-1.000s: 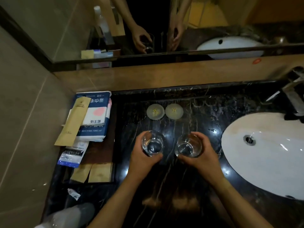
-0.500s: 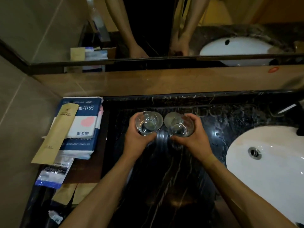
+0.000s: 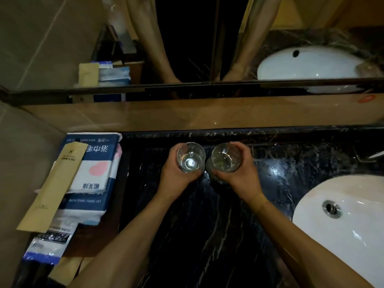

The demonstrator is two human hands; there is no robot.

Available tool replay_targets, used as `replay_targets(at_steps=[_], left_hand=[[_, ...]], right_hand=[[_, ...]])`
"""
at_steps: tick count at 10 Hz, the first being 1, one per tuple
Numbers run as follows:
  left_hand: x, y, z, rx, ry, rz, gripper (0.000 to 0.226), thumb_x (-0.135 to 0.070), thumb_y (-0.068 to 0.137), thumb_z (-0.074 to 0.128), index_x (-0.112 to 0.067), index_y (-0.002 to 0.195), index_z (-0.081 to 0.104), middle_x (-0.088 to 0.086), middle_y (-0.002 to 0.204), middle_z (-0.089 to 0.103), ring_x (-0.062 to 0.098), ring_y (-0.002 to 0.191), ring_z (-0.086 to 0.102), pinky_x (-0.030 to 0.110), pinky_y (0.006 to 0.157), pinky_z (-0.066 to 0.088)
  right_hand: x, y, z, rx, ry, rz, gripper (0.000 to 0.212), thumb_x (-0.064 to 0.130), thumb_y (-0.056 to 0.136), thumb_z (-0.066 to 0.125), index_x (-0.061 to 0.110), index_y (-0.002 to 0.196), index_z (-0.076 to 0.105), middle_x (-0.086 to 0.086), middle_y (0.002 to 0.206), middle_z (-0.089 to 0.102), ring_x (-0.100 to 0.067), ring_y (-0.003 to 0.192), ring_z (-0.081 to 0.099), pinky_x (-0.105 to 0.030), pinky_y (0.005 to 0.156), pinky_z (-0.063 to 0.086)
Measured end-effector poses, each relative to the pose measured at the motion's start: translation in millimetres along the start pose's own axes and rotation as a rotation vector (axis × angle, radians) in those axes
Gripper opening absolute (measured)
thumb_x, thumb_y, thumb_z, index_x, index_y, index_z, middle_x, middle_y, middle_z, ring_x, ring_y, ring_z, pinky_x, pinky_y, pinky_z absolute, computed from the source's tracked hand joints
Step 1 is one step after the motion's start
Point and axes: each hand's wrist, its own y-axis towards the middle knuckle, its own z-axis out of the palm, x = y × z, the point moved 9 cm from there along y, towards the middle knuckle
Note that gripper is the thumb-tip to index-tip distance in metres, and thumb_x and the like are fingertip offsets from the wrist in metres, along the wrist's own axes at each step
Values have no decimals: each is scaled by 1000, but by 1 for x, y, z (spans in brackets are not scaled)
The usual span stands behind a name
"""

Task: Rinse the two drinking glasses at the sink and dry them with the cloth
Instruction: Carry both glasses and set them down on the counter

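Note:
Two clear drinking glasses stand upright side by side near the back of the black marble counter (image 3: 197, 225). My left hand (image 3: 176, 177) is wrapped around the left glass (image 3: 190, 157). The right glass (image 3: 225, 157) is gripped by my right hand (image 3: 241, 175); a round coaster with a mark shows through its bottom. The white sink basin (image 3: 342, 229) lies to the right, apart from both hands. No cloth can be made out.
Blue-and-white bath towel packs (image 3: 91, 175) with a tan paper sleeve (image 3: 56, 188) and smaller sachets (image 3: 49, 244) lie stacked at the counter's left. A tan ledge (image 3: 187, 115) and mirror run along the back. The tiled wall closes the left side.
Both hands carried the glasses away from me toward the back of the counter, over the two round coasters, which are now covered. The view has tilted down and closer.

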Motion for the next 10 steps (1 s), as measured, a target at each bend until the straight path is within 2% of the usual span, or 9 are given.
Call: replay_targets(at_steps=[2, 4, 5, 7, 8, 9, 10], left_hand=[[8, 2, 1, -3, -19, -3, 78, -2, 63, 90, -32, 124, 50, -23, 113, 65, -5, 104, 62, 12, 86, 48], [11, 3, 1, 0, 7, -6, 77, -7, 65, 90, -43, 117, 48, -25, 114, 62, -10, 104, 60, 8, 84, 45], [12, 3, 1, 20, 13, -3, 79, -8, 65, 90, -45, 119, 46, -22, 118, 62, -8, 107, 60, 8, 85, 46], [20, 7, 3, 27, 16, -15, 80, -11, 62, 92, -46, 118, 46, -24, 115, 62, -12, 103, 60, 5, 82, 44], [23, 7, 3, 29, -5, -30, 85, -11, 62, 92, -40, 127, 44, -23, 114, 62, -14, 103, 59, 5, 82, 44], [28, -2, -2, 32, -23, -65, 108, -22, 62, 93, -30, 149, 30, -12, 135, 55, 0, 121, 54, 19, 99, 43], [30, -21, -15, -73, 7, -40, 101, -30, 65, 91, -29, 148, 34, -9, 139, 53, 2, 127, 49, 20, 103, 39]], right_hand=[[-3, 3, 6, 17, -4, 24, 76, 14, 62, 92, 45, 114, 46, 26, 101, 62, 18, 92, 58, -1, 75, 42], [-6, 3, 7, -27, -4, 63, 77, 15, 62, 92, 37, 120, 47, 24, 100, 62, 20, 87, 58, -1, 73, 42], [-8, 0, 8, -16, -13, 81, 77, 17, 62, 92, 42, 119, 47, 21, 102, 65, 14, 90, 61, -11, 81, 48], [-7, -3, 10, -2, -47, 87, 77, 21, 62, 92, 46, 119, 46, 20, 105, 67, 7, 94, 63, -21, 84, 52], [-5, -4, 10, 14, -51, 86, 81, 20, 61, 92, 44, 123, 44, 19, 108, 66, 5, 96, 63, -25, 86, 54], [-7, -10, 7, 25, -101, 111, 106, 26, 57, 95, 38, 143, 34, 7, 133, 59, -12, 116, 58, -32, 98, 50], [-3, -29, -2, -27, -155, 105, 115, 38, 60, 93, 27, 153, 27, 1, 152, 44, -17, 134, 46, -36, 109, 42]])
